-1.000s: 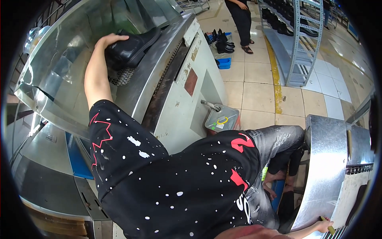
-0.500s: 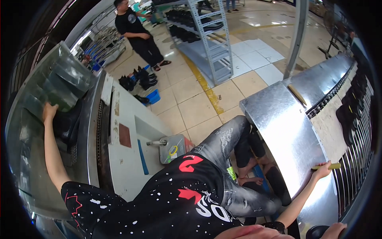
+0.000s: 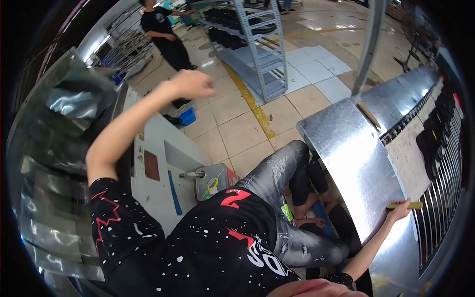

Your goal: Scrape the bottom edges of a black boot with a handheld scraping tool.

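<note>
My left hand [image 3: 193, 84] is raised in the air over the pale machine body on the left, with its fingers loosely curled. No object shows in it, and motion softens its outline. Beside that arm hang clear plastic strips [image 3: 74, 106] across the machine's opening; the space behind them is mostly hidden. Over on the right, my right hand [image 3: 402, 210] grips a short olive-yellow stick [image 3: 415, 205]. That hand rests near the edge of a shiny metal table [image 3: 356, 158].
Metal rollers [image 3: 440, 222] and a chain [image 3: 401, 126] run along the table, with dark footwear [image 3: 433, 143] on the far side. Another yellowish stick [image 3: 368, 116] lies on the table. A shoe rack [image 3: 262, 49], a person in black [image 3: 163, 34] and a blue bin [image 3: 188, 117] are farther off.
My left hand has come out from the plastic strips, up and to the right; the black boot beside it is out of sight. Another person's hand at the lower right has gone. My right hand stays put.
</note>
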### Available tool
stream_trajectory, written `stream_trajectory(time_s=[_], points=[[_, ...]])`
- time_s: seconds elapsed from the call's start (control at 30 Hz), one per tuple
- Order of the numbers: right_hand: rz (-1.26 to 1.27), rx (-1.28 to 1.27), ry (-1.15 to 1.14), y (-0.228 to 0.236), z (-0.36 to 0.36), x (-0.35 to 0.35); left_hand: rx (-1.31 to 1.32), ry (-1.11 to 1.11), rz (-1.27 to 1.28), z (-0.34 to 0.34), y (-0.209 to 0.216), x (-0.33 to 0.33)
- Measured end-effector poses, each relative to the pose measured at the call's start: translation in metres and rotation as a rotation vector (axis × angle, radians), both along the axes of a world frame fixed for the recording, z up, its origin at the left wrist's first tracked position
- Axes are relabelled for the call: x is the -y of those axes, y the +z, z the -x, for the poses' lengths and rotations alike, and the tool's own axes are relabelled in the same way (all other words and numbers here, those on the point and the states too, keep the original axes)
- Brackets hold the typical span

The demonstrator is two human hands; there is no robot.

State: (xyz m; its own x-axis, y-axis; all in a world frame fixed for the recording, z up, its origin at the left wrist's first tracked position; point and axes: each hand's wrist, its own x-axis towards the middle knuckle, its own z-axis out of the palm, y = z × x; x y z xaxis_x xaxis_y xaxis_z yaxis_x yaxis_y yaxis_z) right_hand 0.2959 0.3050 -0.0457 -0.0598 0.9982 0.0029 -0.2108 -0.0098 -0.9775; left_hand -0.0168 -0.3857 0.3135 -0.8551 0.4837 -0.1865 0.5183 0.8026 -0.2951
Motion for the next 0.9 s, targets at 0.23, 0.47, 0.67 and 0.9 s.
stream_trajectory(time_s=[0.23, 0.47, 0.67, 0.9], points=[[-0.123, -0.154, -0.147, -0.018, -0.005, -0.019, 0.215, -0.741, -0.582, 0.006, -0.171, -0.282], [-0.057, -0.096, -0.389, 0.018, -0.018, -0.011, -0.004, -1.229, -0.501, -0.038, -0.223, -0.601], [-0.073, -0.026, -0.339, 0.028, -0.012, 0.011, -0.253, -1.183, -0.375, -0.056, -0.198, -0.782], [-0.048, 0.165, -0.253, 0.048, 0.004, 0.024, -0.555, -0.905, -0.390, -0.027, -0.174, -0.898]])
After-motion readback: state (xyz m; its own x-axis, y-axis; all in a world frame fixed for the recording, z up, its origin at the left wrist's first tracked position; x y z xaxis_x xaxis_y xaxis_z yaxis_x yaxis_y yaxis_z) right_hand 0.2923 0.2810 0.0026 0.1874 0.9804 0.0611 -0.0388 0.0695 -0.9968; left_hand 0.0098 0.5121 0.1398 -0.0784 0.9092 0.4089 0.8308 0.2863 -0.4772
